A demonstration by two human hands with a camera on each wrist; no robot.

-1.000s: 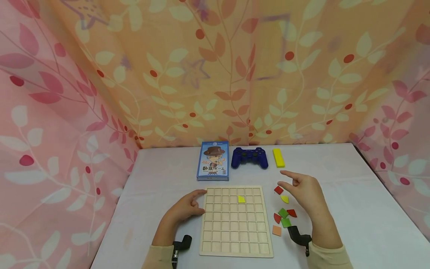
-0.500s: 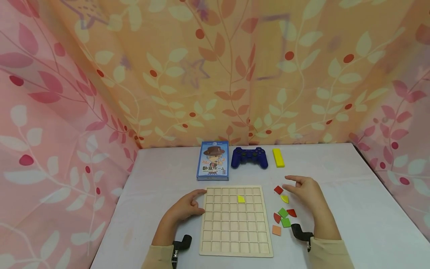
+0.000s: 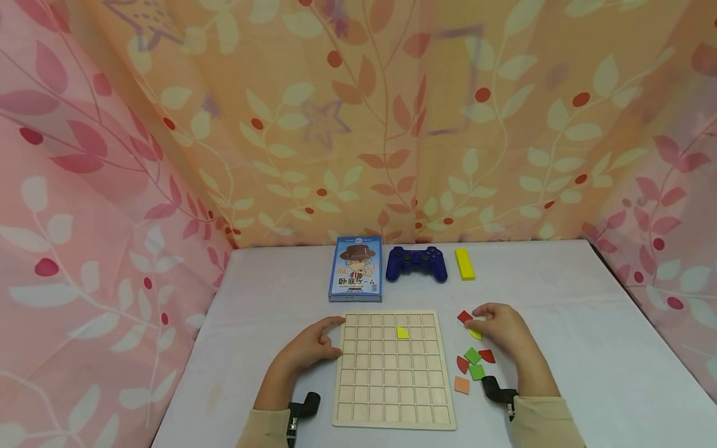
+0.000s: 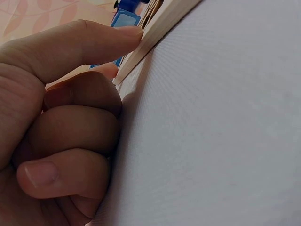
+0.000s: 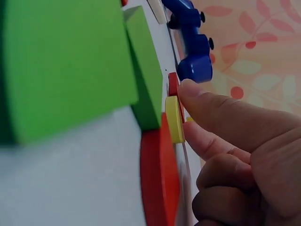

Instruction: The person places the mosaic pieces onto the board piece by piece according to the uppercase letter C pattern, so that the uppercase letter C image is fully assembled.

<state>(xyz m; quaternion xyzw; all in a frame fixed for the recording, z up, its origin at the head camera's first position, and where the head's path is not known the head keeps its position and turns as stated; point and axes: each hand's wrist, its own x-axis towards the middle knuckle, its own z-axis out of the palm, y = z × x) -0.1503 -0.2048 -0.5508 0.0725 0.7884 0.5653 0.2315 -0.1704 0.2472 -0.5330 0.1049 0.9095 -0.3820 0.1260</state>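
Note:
My left hand (image 3: 307, 345) lies beside the pale wooden grid board (image 3: 392, 429), thumb and index fingertips against its left edge, the other fingers curled under. One yellow quarter-circle tile (image 3: 403, 333) sits in a cell of an upper row. Right of the board, my right hand (image 3: 504, 328) is low over loose tiles, thumb and index finger apart. Its thumb tip overlaps a second yellow quarter-circle tile (image 3: 475, 335), partly hidden, beside a red square tile (image 3: 464, 317). In the right wrist view, the fingertips are right at that yellow tile (image 5: 174, 120), with nothing pinched between them.
Nearer the right wrist lie green square tiles (image 3: 477, 372), red quarter-circle tiles (image 3: 487, 356) and an orange square tile (image 3: 462, 385). Along the back stand a blue card-game box (image 3: 355, 270), a dark blue game controller (image 3: 416, 263) and a yellow block (image 3: 464, 264). Patterned curtains surround the table.
My right hand has come down and toward me from above the red square tile to the yellow quarter-circle tile beside it. The left hand and the board have stayed put.

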